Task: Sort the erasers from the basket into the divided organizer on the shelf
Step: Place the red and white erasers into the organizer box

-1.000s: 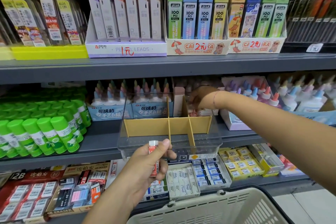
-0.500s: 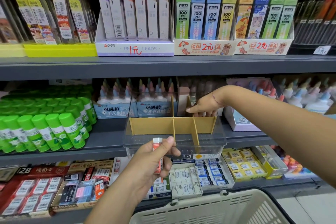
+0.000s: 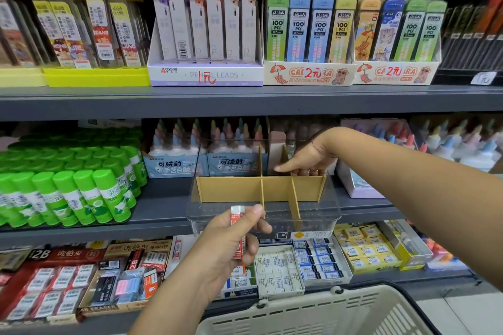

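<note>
Shop shelf (image 3: 163,215) | left hand (image 3: 226,247) grips eraser (image 3: 236,215) | right hand (image 3: 307,158) at organizer (image 3: 272,187), grip unclear

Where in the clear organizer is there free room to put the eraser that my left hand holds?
The three front compartments of the organizer, ahead of the crosswise divider, lie bare; the wide left one is nearest the left hand and its eraser. Rear right is crowded: the right hand is there.

single head-worn wide-angle view, facing forward and slightly down, close to the shelves (image 3: 245,102), edges seemingly bowed
</note>
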A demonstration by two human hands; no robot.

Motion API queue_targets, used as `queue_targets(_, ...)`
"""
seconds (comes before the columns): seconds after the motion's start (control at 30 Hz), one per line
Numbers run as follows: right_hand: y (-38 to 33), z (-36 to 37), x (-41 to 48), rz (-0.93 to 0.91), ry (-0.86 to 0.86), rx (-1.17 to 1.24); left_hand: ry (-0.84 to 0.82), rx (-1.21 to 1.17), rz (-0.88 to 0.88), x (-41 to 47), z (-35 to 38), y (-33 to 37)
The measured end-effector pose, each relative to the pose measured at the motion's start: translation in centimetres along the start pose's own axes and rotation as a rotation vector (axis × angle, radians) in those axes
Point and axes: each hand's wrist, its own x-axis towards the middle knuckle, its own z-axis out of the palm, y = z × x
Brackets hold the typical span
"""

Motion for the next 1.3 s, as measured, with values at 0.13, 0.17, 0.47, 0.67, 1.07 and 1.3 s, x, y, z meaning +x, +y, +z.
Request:
queue_targets(0.13,0.1,0.0,-0.2,-0.017,-0.046,-0.004,-0.003,0.005,-0.001,0.1,0.0,0.0)
queue_targets(0.17,0.2,0.0,-0.3,-0.018,-0.052,-0.005,-0.007,0.004,0.001,0.1,0.0,0.0)
queue_targets(0.47,0.3,0.2,0.1,0.061,0.017,-0.09,-0.006,-0.006,0.0,0.1,0.1,0.0)
queue_targets(0.67,-0.4,0.7,0.5,0.112,0.045,-0.233,-0.003,0.004,-0.002,0.1,0.0,0.1)
queue_targets(1.07,-0.1,0.8,0.5,0.083,0.034,-0.384,-0.015,0.013,0.002,0.0,-0.1,0.1)
queue_targets(1.3,0.3,1.0,-0.4,0.072,0.052,-0.577,0.022,0.06,0.007,0.2,-0.4,0.1)
